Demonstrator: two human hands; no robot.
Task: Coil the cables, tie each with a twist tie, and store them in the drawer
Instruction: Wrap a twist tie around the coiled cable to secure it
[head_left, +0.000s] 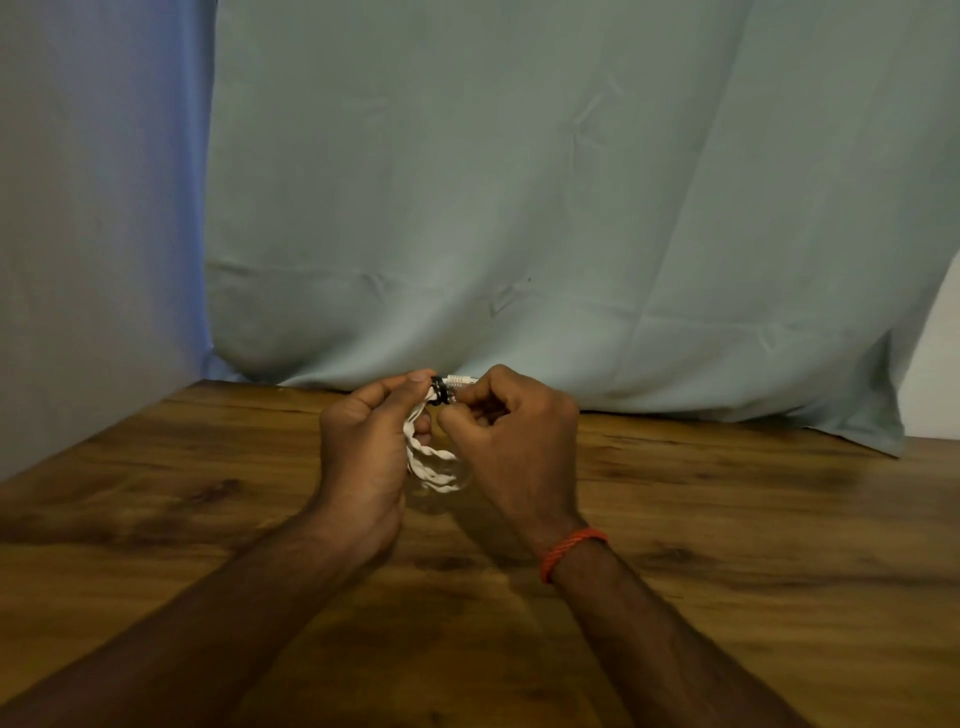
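Hands meet above wood table (208, 519), mid-frame. L hand (363, 447) grips coiled white cable (431, 462), fingers curled round bundle, thumb up by black tie (440, 391). R hand (511, 441) pinches at top of coil near tie, fingers curled tight. Cable twisted, loops hang btwn palms, low end just above tabletop; contact w/ table unclear. White plug end (460, 381) sticks out beside tie. Red cord bracelet (571, 551) on R wrist. Grey-green cloth (519, 208) hangs behind.

Left hand (363, 447) and right hand (511, 441) hold white cable (434, 462) (coiled).
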